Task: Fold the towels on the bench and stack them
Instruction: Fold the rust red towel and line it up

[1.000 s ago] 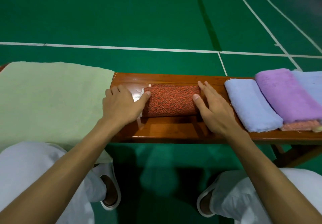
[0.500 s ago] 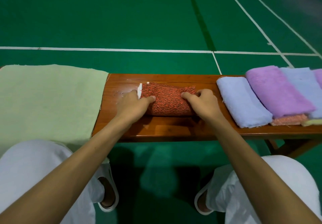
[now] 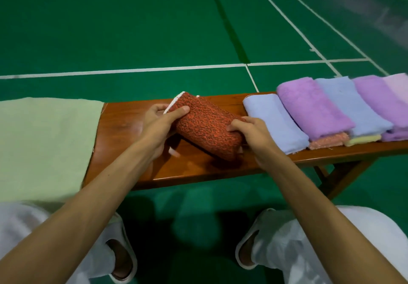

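Note:
A folded orange-red towel (image 3: 205,127) with a white edge is lifted off the wooden bench (image 3: 132,164) and turned at an angle. My left hand (image 3: 159,124) grips its far left end, thumb on top. My right hand (image 3: 254,135) grips its near right end. To the right, folded towels lie overlapping in a row: a light blue towel (image 3: 276,122) nearest, then a purple towel (image 3: 313,109), another blue towel (image 3: 351,107) and more purple ones. A pale green towel (image 3: 44,147) lies spread flat over the bench's left part.
Small pink (image 3: 329,140) and yellow (image 3: 362,139) folded towels peek out under the row on the right. The bench's crossed legs (image 3: 337,177) show at right. Green court floor with white lines lies beyond. My knees and white slippers are below the bench edge.
Both hands went from pressing the orange-red towel flat on the bench to gripping its ends, and have lifted and rotated it toward the right. The view has shifted right.

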Demonstrator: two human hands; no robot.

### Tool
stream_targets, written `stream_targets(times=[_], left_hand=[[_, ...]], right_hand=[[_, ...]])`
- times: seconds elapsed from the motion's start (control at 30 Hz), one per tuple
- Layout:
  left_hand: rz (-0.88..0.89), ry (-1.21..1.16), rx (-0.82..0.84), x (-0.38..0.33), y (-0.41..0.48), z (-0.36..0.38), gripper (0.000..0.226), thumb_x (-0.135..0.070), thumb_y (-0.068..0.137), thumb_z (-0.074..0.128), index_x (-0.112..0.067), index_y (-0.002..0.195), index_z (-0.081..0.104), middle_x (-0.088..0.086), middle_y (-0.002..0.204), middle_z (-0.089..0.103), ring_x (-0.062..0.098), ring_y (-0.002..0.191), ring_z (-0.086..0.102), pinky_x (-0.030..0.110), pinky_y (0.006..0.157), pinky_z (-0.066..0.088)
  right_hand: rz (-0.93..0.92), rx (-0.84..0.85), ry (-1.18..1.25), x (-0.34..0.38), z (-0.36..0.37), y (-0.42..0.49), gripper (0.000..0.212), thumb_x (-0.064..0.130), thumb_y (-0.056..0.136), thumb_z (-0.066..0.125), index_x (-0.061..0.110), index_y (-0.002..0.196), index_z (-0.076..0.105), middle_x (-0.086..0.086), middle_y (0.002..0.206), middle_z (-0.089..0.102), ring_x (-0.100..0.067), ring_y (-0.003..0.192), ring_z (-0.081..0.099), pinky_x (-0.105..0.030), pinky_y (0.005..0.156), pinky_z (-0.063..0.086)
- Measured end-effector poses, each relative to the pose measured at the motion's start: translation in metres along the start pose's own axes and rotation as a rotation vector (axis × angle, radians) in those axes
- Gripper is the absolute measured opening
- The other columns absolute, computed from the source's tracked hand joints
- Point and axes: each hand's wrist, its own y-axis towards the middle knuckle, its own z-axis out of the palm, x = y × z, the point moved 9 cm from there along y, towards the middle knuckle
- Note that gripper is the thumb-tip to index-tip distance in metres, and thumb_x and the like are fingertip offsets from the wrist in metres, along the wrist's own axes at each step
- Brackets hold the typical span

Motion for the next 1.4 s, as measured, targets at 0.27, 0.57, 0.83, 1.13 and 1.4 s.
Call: stream_targets(times=[0.27, 0.57, 0.83, 1.13, 1.4], left_hand=[[0.045, -0.073, 0.068, -0.015, 0.032, 0.117, 0.050, -0.019, 0.076, 0.089, -0.010, 0.113, 0.057, 0.010, 0.107, 0.070, 0.018, 0.084, 0.068, 0.034, 0.072, 0.058], [0.120, 0.274, 0.088, -0.018, 0.053, 0.222, 0.069, -0.048, 0.048, 0.096, -0.023, 0.095, 0.053, 0.005, 0.109, 0.070, 0.023, 0.101, 0.070, 0.044, 0.091, 0.059], [0.711, 0.833, -0.207, -0.043, -0.005, 0.223, 0.058, -0.056, 0.086, 0.069, -0.015, 0.123, 0.053, 0.007, 0.123, 0.056, 0.028, 0.117, 0.050, 0.037, 0.096, 0.038], [0.718, 1.336, 0.261, 0.005, -0.014, 0.271, 0.080, -0.068, 0.086, 0.033, -0.036, 0.160, 0.031, 0.002, 0.172, 0.015, 0.025, 0.160, 0.001, 0.062, 0.125, 0.004], [0.756, 1.364, 0.249, 0.013, -0.009, 0.272, 0.075, -0.065, 0.092, 0.039, -0.035, 0.160, 0.032, 0.003, 0.172, 0.014, 0.027, 0.159, -0.001, 0.065, 0.124, 0.004]], right_hand=[[-0.258, -0.249, -0.144, 0.024, -0.102, -0.017, 0.028, 0.032, 0.092, 0.073, 0.007, 0.081, 0.071, -0.001, 0.068, 0.063, -0.015, 0.060, 0.060, -0.033, 0.055, 0.051], [-0.385, -0.639, -0.584, 0.033, -0.186, -0.028, 0.037, 0.056, 0.082, 0.066, 0.022, 0.096, 0.070, -0.001, 0.080, 0.071, -0.027, 0.079, 0.068, -0.042, 0.076, 0.055], [-0.405, -0.749, -1.044, 0.069, -0.180, -0.045, 0.052, 0.067, 0.082, 0.071, 0.021, 0.104, 0.079, -0.005, 0.092, 0.076, -0.028, 0.091, 0.069, -0.037, 0.076, 0.054], [-0.430, -0.104, -1.344, 0.058, -0.161, 0.045, 0.082, 0.069, 0.090, 0.027, 0.026, 0.159, 0.034, -0.006, 0.169, 0.024, -0.028, 0.156, 0.019, -0.057, 0.122, 0.022], [-0.453, -0.210, -1.368, 0.025, -0.173, 0.052, 0.079, 0.074, 0.096, 0.011, 0.034, 0.163, 0.018, 0.001, 0.172, 0.009, -0.021, 0.159, 0.008, -0.054, 0.126, 0.012]])
